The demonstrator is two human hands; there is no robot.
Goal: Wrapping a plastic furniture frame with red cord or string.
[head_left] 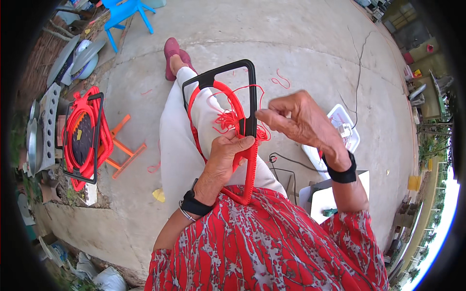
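Observation:
Across my lap lies a frame made of a black squared-off loop [252, 82] joined to a curved red ring [251, 169] with a ridged edge. My left hand [224, 157] is closed round the lower end of the black part, where it meets the red ring, thumb on top. A loose tangle of red cord [226, 120] hangs at this joint, and a strand loops up and over to the right. Just right of the black bar, my right hand [296, 116] is raised with thumb and fingers pinched, the red strand running to its fingertips.
Similar red and black frames [80, 138] are stacked at the left by an orange stand [127, 150]. A blue chair [121, 17] stands at the far left. At the right are a white tub [352, 127] and a dark cable [296, 164]. Cord scraps [280, 80] lie on the concrete.

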